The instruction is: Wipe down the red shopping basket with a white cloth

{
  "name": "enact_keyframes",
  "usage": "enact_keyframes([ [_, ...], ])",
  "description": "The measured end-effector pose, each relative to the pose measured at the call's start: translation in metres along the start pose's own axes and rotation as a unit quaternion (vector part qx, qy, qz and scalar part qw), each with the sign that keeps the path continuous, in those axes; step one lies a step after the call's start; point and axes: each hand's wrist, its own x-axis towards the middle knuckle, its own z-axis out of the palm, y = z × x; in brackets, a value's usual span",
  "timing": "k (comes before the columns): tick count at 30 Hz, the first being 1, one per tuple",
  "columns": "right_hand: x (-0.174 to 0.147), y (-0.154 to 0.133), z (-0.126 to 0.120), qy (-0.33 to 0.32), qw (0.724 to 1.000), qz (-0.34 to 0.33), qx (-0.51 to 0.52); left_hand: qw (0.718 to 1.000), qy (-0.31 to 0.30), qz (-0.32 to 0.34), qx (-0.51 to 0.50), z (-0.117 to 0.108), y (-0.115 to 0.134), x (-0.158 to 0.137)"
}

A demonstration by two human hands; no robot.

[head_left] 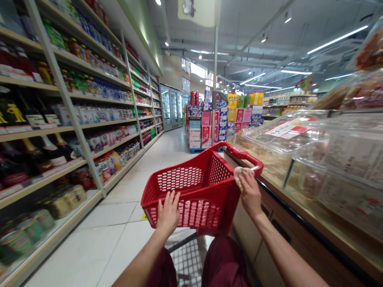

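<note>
Red cart (206, 192), one, two hands (168, 211) (250, 193) on it, one cloth (238, 175)

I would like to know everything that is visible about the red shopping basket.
The red basket looks like glossy plastic, perforated in rows, with a looped handle rising at the right end. It stands upright, long side toward the person, above a pale grid; its bottom inside is hidden. The left hand lies on its near side; the right hand holds a pale cloth against the handle's near end.
</note>
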Motion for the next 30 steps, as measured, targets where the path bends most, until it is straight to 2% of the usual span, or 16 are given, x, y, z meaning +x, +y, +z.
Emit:
enact_keyframes([
  [3, -0.046, -0.006, 0.003, -0.069, 0.998, -0.011, 0.004, 1.000, -0.003, 0.003, -0.002, 0.000, 0.000, 0.000],
  [5, -0.062, -0.007, 0.002, -0.090, 0.996, -0.022, 0.020, 1.000, -0.005, 0.003, -0.002, 0.000, -0.001, 0.001],
  [7, -0.051, 0.000, -0.003, -0.071, 0.997, -0.003, 0.030, 1.000, -0.005, 0.002, -0.004, 0.001, -0.001, 0.001],
  [10, -0.006, 0.020, -0.010, 0.008, 0.997, 0.074, -0.003, 1.000, 0.001, 0.003, -0.008, 0.003, -0.001, 0.001],
  [12, 0.012, 0.028, -0.009, 0.027, 0.995, 0.089, -0.027, 1.000, 0.006, 0.003, -0.012, 0.003, -0.001, 0.001],
  [14, 0.006, 0.022, -0.004, 0.001, 0.997, 0.076, -0.021, 1.000, 0.007, 0.002, -0.017, 0.003, -0.001, 0.001],
  [18, -0.025, 0.004, 0.001, -0.072, 0.997, 0.012, 0.029, 1.000, -0.007, 0.003, -0.029, 0.000, -0.002, 0.003],
  [20, -0.019, 0.013, -0.003, -0.046, 0.998, 0.026, 0.023, 0.999, -0.015, 0.003, -0.034, -0.002, -0.002, 0.004],
  [22, 0.000, 0.030, -0.008, 0.012, 0.997, 0.079, -0.011, 0.999, -0.018, 0.003, -0.038, -0.003, -0.002, 0.004],
  [24, 0.017, 0.042, -0.008, 0.041, 0.993, 0.108, -0.039, 0.999, -0.017, 0.003, -0.042, -0.003, -0.002, 0.005],
  [26, 0.020, 0.038, -0.001, 0.012, 0.996, 0.078, -0.037, 0.999, -0.015, 0.002, -0.045, -0.003, -0.002, 0.005],
  [28, 0.010, 0.022, 0.008, -0.055, 0.998, -0.006, -0.011, 0.999, -0.015, 0.002, -0.047, -0.001, -0.003, 0.006],
  [30, 0.001, 0.006, 0.014, -0.116, 0.988, -0.096, 0.015, 0.999, -0.017, 0.001, -0.046, 0.001, -0.003, 0.006],
])
